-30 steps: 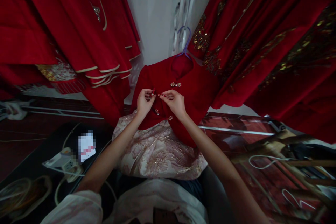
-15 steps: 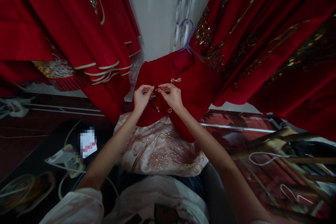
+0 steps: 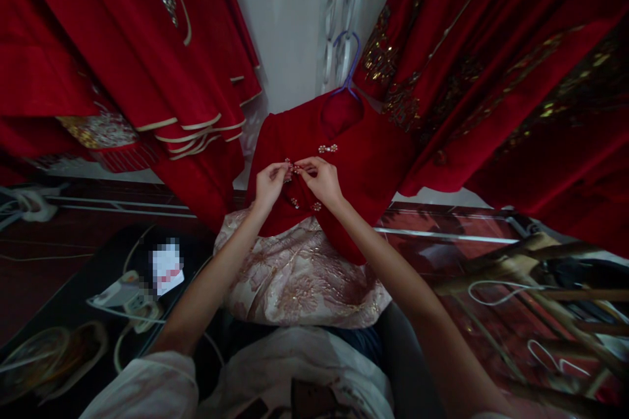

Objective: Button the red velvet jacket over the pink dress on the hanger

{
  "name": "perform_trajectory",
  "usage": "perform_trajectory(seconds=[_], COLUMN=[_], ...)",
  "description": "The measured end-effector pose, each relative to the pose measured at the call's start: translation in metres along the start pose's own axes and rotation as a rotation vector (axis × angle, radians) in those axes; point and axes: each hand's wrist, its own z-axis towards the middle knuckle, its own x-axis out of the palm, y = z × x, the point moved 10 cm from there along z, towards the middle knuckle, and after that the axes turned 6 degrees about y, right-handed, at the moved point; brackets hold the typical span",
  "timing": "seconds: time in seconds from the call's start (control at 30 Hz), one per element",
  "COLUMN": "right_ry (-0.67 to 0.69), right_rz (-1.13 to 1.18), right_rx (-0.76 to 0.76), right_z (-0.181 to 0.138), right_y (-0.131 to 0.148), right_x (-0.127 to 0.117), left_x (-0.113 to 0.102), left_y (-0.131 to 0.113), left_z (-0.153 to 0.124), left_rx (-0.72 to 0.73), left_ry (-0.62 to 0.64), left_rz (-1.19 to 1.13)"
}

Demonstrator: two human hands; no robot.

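A red jacket (image 3: 363,173) hangs before me on a blue hanger (image 3: 349,72), its lower part over my lap. Down its front run flower-shaped ornamental clasps. The upper clasp (image 3: 328,148) is joined across the opening. My left hand (image 3: 271,184) pinches one half of the clasp (image 3: 288,171) below it. In my right hand (image 3: 322,181), thumb and forefinger grip the other half. Both fingertips nearly meet; whether the halves are hooked together I cannot tell. Further down, the lower clasp halves, left (image 3: 295,203) and right (image 3: 317,206), lie apart.
A pink brocade cloth (image 3: 295,281) covers my lap. Red garments hang at left (image 3: 196,78) and right (image 3: 472,111). On a black surface at left sit a power strip (image 3: 140,306) and a white card (image 3: 167,268). Right of me stands a wooden frame (image 3: 555,298) with white cords.
My left hand has shifted slightly right and down, bringing its clasp half closer to the one in my right hand. My right hand has hardly moved.
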Motion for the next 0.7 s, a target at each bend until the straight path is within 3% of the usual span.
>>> perform_trajectory(seconds=[0.17,0.53,0.7], right_ry=[-0.036,-0.074,-0.036], right_rz=[-0.008,-0.081,-0.009], right_rx=[0.006,-0.009,0.072], right_z=[0.0,0.002,0.0], right_y=[-0.001,0.002,-0.004], right_x=[0.0,0.001,0.0], left_x=[0.003,0.005,0.006], left_y=[-0.007,-0.012,-0.014], left_z=[-0.002,0.005,0.0], left_rx=[0.077,0.069,0.102], left_ry=[0.051,0.169,0.204], left_rz=[0.043,0.084,0.13])
